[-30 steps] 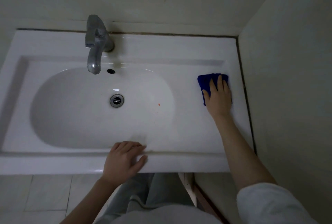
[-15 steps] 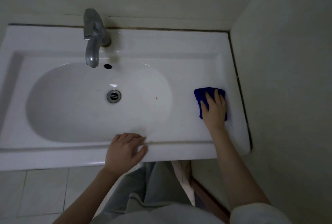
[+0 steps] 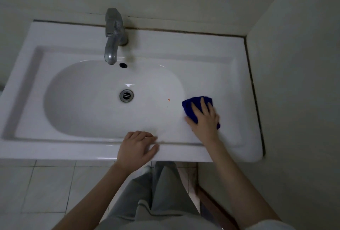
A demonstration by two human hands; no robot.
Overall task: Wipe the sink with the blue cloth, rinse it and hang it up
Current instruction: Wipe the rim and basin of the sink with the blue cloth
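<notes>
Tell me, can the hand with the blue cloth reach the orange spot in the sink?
Probably yes. The right hand presses the blue cloth at the bowl's right edge; the orange spot lies just beside it on the slope, nothing between. The left hand rests clear on the front rim.

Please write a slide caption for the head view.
Right hand presses blue cloth flat on the sink; left hand rests on its front rim.

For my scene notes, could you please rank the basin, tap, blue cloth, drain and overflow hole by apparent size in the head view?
1. basin
2-3. tap and blue cloth: they look alike, and the cloth is partly under the right hand, so unranked
4. drain
5. overflow hole
</notes>
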